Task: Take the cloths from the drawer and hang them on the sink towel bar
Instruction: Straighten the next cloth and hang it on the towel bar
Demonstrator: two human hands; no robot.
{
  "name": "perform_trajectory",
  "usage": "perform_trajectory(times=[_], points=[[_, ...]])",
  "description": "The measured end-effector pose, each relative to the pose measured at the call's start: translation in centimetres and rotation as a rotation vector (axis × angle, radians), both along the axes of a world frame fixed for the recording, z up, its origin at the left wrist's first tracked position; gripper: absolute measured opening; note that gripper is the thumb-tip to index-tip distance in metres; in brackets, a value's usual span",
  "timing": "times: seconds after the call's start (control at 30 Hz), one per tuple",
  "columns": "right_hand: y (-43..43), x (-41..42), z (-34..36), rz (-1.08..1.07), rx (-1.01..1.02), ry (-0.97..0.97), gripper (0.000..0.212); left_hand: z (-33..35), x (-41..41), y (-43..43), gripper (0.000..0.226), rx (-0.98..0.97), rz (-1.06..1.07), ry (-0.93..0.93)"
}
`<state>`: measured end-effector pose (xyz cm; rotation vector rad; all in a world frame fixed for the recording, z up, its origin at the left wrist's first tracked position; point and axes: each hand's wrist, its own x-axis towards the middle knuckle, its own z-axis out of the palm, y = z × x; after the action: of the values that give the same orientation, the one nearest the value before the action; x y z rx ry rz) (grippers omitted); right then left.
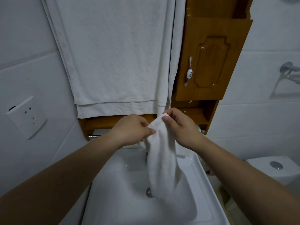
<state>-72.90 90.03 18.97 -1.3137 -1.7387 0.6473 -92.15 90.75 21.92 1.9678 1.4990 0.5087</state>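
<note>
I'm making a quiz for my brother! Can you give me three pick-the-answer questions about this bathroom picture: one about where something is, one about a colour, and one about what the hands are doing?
1. Where does the small cloth dangle?
A) over the sink
B) over the toilet
C) on the floor

2. What colour is the cabinet?
A) blue
B) orange-brown
C) black

3. What are the two hands doing?
A) resting empty
B) turning a tap
C) both pinching the cloth

Answers:
1 A, the cloth hangs down in front of the white basin.
2 B, its wood looks orange-brown.
3 C, the left hand and the right hand both grip its top edge.
</note>
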Motion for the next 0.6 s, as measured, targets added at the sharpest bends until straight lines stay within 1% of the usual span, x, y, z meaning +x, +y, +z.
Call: perform_trajectory(times=[0.03,0.1,0.17,0.27,0.33,0.4,0.47,0.53,0.6], points=[[0.0,0.1,0.1,0.007,0.003,-0.010,0.015,0.0,-0.3,0.0,0.023,0.027,-0.003,0.056],[0.0,0.1,0.2,0.029,-0.003,-0.026,0.014,0.1,-0.7,-0.1,0.026,0.044,-0.026,0.087],[0.0,0.2,0.3,0.059,-0.018,-0.020,0.014,-0.1,-1.2,-0.1,0.023,0.055,-0.055,0.080],[0.0,0.6,0.7,0.109,-0.045,0.033,0.016,-0.6,-1.7,0.1,0.012,0.054,-0.099,0.096],[0.1,0.9,1.1,0.140,-0.060,0.088,0.018,-1.0,-1.7,0.1,0.008,0.038,-0.118,0.006],[0.2,1.1,1.3,0.164,-0.079,0.147,0.019,-1.3,-1.6,0.0,0.009,0.033,-0.125,-0.147],[0.4,1.3,1.4,0.178,-0.096,0.174,0.019,-1.6,-1.5,0.0,0.024,0.001,-0.117,-0.305],[0.4,1.6,1.5,0.189,-0.106,0.193,0.019,-2.2,-1.5,0.3,0.040,-0.023,-0.092,-0.422],[0.4,1.8,1.6,0.196,-0.108,0.217,0.019,-2.6,-1.7,0.3,0.042,0.001,-0.048,-0.481]])
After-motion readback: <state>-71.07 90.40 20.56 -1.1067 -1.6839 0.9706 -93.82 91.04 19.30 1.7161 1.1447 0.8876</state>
